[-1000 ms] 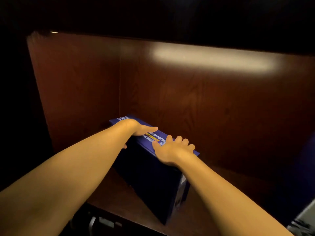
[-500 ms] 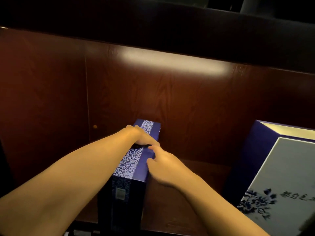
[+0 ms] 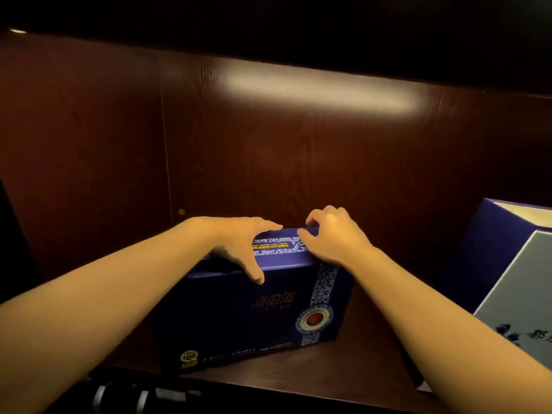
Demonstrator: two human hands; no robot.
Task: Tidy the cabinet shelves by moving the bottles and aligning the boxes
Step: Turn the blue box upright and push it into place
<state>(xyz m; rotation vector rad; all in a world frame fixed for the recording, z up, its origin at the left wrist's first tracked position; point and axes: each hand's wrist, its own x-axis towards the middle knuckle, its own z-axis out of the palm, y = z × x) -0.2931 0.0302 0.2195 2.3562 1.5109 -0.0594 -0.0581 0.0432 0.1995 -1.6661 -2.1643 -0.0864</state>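
A dark blue gift box [image 3: 239, 318] with a blue-and-white patterned band and a round red emblem stands on the wooden shelf [image 3: 352, 375], its broad face turned toward me. My left hand [image 3: 239, 243] lies over the top left of the box, thumb down the front face. My right hand [image 3: 331, 234] grips the top right, fingers curled over the back edge. A second, larger blue box [image 3: 490, 252] with a pale grey front stands at the right.
The cabinet's dark wood back panel [image 3: 298, 162] and left side wall [image 3: 83, 162] close in the shelf. An overhead shelf [image 3: 298, 28] shades the top. Dim objects, partly metallic [image 3: 119, 395], lie below the shelf's front edge.
The dark blue box has been turned from end-on to broadside, its wide front now facing me. Both hands stayed on its top and turned with it.
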